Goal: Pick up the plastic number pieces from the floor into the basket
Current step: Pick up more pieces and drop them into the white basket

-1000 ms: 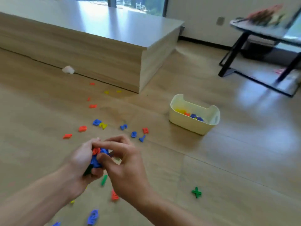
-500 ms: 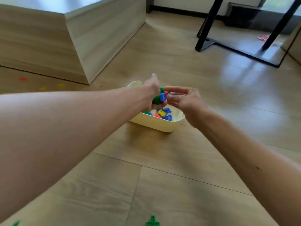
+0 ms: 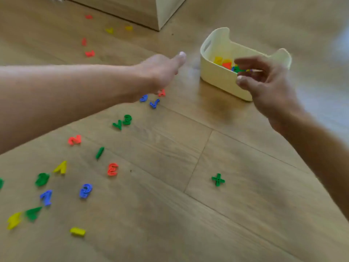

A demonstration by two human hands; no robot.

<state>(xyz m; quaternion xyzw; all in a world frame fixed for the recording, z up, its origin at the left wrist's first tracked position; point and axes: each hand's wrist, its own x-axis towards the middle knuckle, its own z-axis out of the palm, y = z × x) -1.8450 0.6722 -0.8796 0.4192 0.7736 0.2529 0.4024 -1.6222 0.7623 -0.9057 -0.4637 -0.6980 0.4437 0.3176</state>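
Our left hand (image 3: 160, 70) hangs loose and empty beside the basket (image 3: 217, 80); our right hand (image 3: 264, 80) hovers at its near rim, fingers curled but apart, nothing clearly held. Some number pieces (image 3: 225, 63) lie inside; most are on the floor (image 3: 170, 214), like the red piece (image 3: 112, 169) and the green plus (image 3: 218, 179). We risk knocking the light basket over, or missing the far red ones (image 3: 89, 53).

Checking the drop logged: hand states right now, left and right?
Left hand: open, nothing visible in it, beside the basket.
Right hand: fingers loosely curled over the basket, empty as far as visible.
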